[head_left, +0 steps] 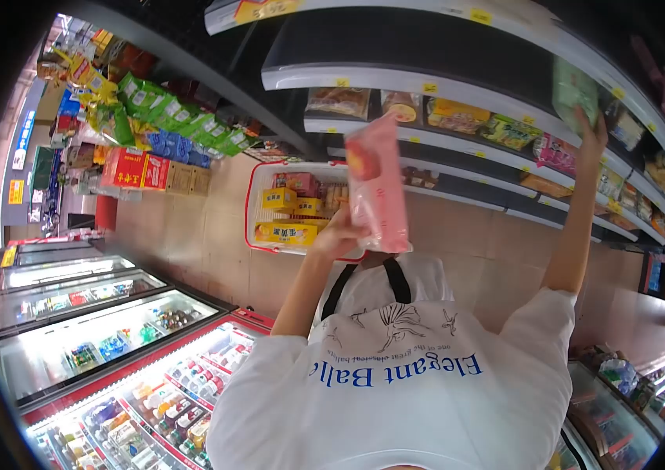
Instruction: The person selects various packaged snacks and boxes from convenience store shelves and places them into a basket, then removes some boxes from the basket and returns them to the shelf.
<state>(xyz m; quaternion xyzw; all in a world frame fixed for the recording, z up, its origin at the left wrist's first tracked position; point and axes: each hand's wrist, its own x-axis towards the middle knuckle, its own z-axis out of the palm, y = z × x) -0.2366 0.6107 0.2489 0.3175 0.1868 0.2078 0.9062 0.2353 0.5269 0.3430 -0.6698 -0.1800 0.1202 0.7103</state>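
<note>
My left hand (338, 236) is closed on the lower end of a pink plastic food package (379, 184), held up in front of my chest and partly over the shopping basket (249, 205). The basket is white with a red rim. In it lie yellow boxes (285, 233) and a pink-red pack (297, 183). My right hand (592, 135) reaches up to the right, its fingers closed on a pale green package (573, 90) at the upper shelf. The far side of that package is hidden.
Dark shelves with white edges (426, 82) run across the top, holding bagged snacks (457, 115). Green snack bags (164, 110) hang at left above red and brown cartons (135, 170). Lit freezers (105, 337) stand at lower left, another freezer (610, 415) at lower right. Tiled floor (191, 227) lies between.
</note>
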